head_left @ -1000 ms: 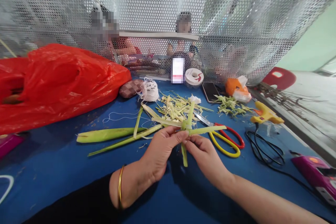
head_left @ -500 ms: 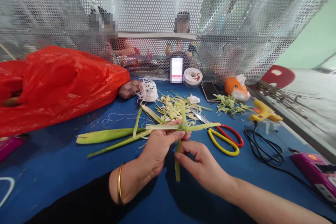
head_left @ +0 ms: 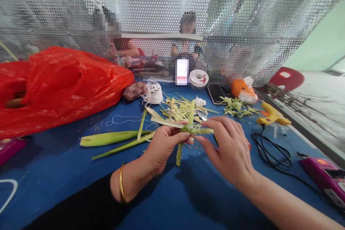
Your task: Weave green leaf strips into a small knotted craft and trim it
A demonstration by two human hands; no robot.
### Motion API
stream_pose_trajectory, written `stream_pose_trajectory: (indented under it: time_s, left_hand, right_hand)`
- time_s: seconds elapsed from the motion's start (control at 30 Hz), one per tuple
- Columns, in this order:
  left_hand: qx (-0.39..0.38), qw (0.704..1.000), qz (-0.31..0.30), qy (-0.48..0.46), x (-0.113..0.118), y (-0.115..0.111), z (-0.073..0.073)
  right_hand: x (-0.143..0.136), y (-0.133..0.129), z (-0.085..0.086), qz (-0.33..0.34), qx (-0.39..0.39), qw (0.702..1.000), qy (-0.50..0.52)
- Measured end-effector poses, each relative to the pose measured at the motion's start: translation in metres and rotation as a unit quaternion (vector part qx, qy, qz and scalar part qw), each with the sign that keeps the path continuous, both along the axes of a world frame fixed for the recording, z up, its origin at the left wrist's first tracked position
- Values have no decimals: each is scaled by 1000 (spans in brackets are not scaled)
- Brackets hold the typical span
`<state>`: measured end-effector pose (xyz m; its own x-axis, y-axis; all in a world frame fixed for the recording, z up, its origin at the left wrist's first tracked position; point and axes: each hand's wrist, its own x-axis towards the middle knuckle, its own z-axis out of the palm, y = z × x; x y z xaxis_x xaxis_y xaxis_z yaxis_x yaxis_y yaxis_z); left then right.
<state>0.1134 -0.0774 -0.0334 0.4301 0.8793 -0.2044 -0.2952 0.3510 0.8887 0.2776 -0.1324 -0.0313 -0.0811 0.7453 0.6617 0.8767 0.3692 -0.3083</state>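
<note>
A woven piece of pale green leaf strips (head_left: 191, 111) has ends pointing up, down, left and right. My left hand (head_left: 164, 143), with a gold bangle at the wrist, pinches its centre between thumb and fingers. Over the strip end on the right is my right hand (head_left: 229, 147), thumb and fingers apart around it; whether the fingertips touch the strip is hard to tell. Scissors (head_left: 202, 116) lie behind, mostly hidden by my right hand. Leaf scraps (head_left: 178, 107) are heaped beyond the hands, and a thick green leaf piece (head_left: 113, 138) rests at the left.
A red plastic bag (head_left: 70, 90) fills the left side. White string (head_left: 153, 92), a ribbon spool (head_left: 198, 78) and a phone (head_left: 215, 93) stand or lie at the back. On the right are a yellow glue gun (head_left: 273, 115) and a purple power strip (head_left: 323, 178). People sit behind the mesh.
My right hand has left the lower strip and moved up and right to the right-hand strip, its fingers spreading. The lower strip now tilts left. The scissors' handles have become mostly covered.
</note>
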Motion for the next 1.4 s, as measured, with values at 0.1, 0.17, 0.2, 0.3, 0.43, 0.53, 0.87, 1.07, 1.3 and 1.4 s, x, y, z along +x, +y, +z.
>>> stream_pose_trajectory:
  time_s: [0.1,0.17,0.2,0.3,0.43,0.53,0.87,1.07,1.3,1.4]
  left_hand:
    - [7,1000,-15,13,0,-1,-1]
    - [18,999,-22,30,0,-2,-2]
    - [26,998,-28,42,0,-2,-3]
    - [46,995,-31,85,0,-2,-5]
    - [67,992,-2,106,2,-1,-5]
    - [63,993,22,97,3,0,-2]
    - [69,993,61,78,3,1,-3]
    - [38,996,17,79,1,1,-6]
    - [12,987,-142,75,-2,-6,-5]
    - [1,982,-161,103,-2,-7,-4]
  right_hand:
    - [7,9,3,50,-131,990,27]
    - [6,11,0,95,-240,960,106]
    - [4,12,-2,107,-278,943,149]
    - [0,10,-6,128,-335,901,246]
    - [4,11,-2,148,-383,859,305]
    - [11,13,5,156,-413,834,331]
    - [16,11,11,163,-435,827,318]
    - [20,19,8,158,-422,841,301]
    - [7,20,-1,93,-356,787,496]
    - [1,18,-4,92,-343,793,494]
